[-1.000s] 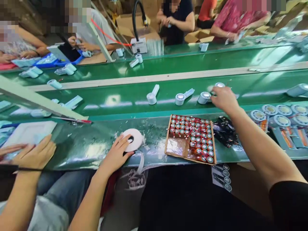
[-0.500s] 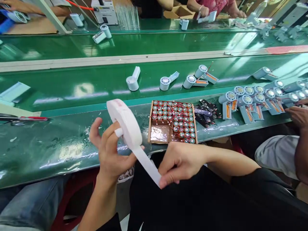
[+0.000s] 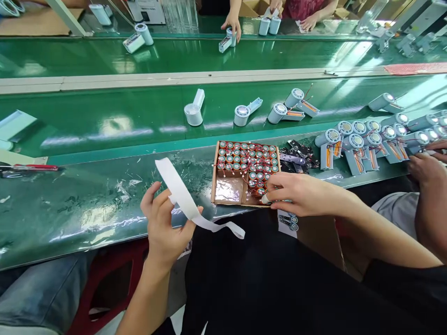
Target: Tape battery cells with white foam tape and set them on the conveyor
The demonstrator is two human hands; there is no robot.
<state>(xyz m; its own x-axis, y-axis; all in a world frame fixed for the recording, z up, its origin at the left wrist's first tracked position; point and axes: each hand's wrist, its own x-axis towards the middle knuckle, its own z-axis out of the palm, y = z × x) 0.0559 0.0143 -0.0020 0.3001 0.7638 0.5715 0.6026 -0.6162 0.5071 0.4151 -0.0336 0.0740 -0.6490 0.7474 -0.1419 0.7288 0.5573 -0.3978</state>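
Note:
My left hand [image 3: 164,223] holds a white tape roll [image 3: 173,183] edge-on above the green bench edge. A loose strip of the tape [image 3: 223,227] trails from it to the right. My right hand [image 3: 300,193] rests at the front right corner of a cardboard tray [image 3: 228,190]. Its fingertips pinch a small cylindrical cell [image 3: 266,199]. Many similar cells with red wires [image 3: 247,160] fill the tray's far part. The tray's near left compartment holds only clear film.
Black circuit boards [image 3: 296,156] lie right of the tray. Beyond them is a cluster of white fan bodies [image 3: 366,139], with a co-worker's hand [image 3: 424,167] beside it. Three more fan bodies [image 3: 240,114] ride the green belt. A red-handled tool [image 3: 33,166] lies far left.
My right hand let go of the tape strip and moved up to the tray's front corner. The strip now hangs loose and the roll sits lower in my left hand.

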